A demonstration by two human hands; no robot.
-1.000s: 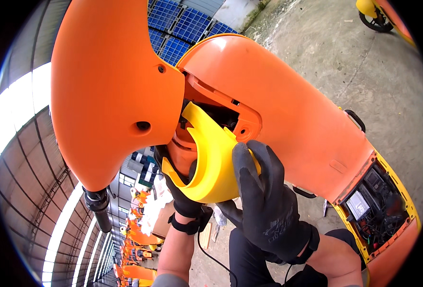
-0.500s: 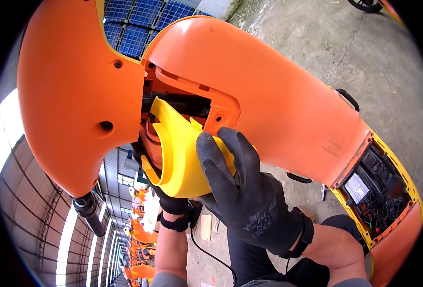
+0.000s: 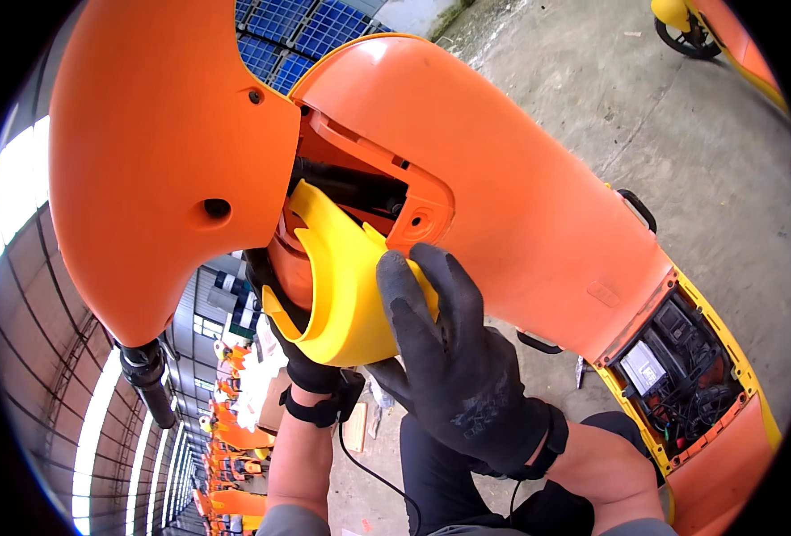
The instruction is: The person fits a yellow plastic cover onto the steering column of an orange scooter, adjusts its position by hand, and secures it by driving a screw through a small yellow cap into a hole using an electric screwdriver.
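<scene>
A curved yellow plastic cover (image 3: 346, 286) sits at the gap between the orange front shell (image 3: 168, 143) and the long orange body (image 3: 494, 188) of a scooter-like vehicle. My right hand (image 3: 458, 366), in a black glove, grips its right side, with fingers over the outer face and the thumb at the lower edge. Behind and below the cover is my left hand (image 3: 309, 371), also gloved; its fingers are hidden by the cover and front shell. Inside the gap, a dark tube (image 3: 351, 185) and an orange tab with a screw hole (image 3: 416, 221) show.
A black handlebar grip (image 3: 150, 384) hangs at lower left. An open compartment (image 3: 681, 366) with wiring lies at right. Blue crates (image 3: 315, 36) stand behind the vehicle. Another vehicle's wheel (image 3: 686, 37) shows at upper right. Several orange vehicles (image 3: 235, 433) line up at lower left.
The view has turned slightly, so the front shell appears farther right and the compartment farther left. My right hand keeps its grip on the yellow cover, which stays at the gap.
</scene>
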